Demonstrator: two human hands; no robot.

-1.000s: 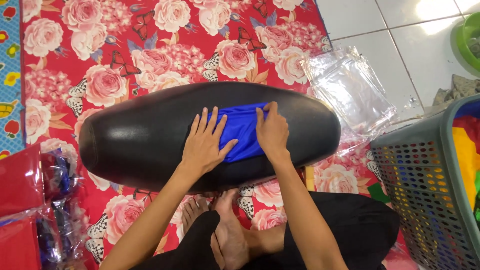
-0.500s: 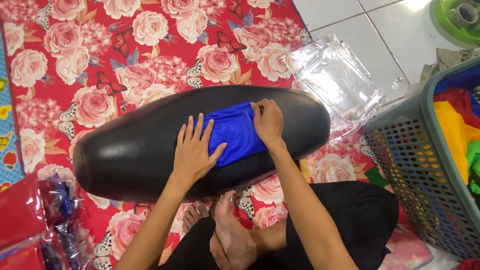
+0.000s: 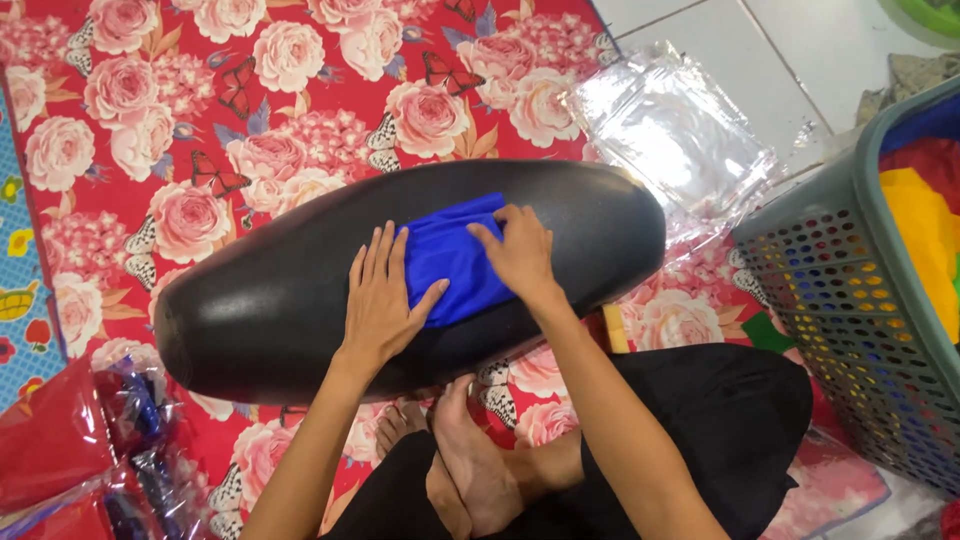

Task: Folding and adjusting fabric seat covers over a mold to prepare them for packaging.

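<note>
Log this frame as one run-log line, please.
left hand: flat beside blue cloth | right hand: pressing on blue cloth | cloth folded on black seat | plastic bags beyond

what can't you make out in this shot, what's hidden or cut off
Head view, the only one:
- Blue cloth: its right part is hidden under the right hand, its left edge under the left hand, so its full shape is unclear.
- Grey basket: cut off by the right edge; only the top of its coloured cloth shows.
- Packets in clear wrap: cut off at the bottom left corner, blurred by glare.
</note>
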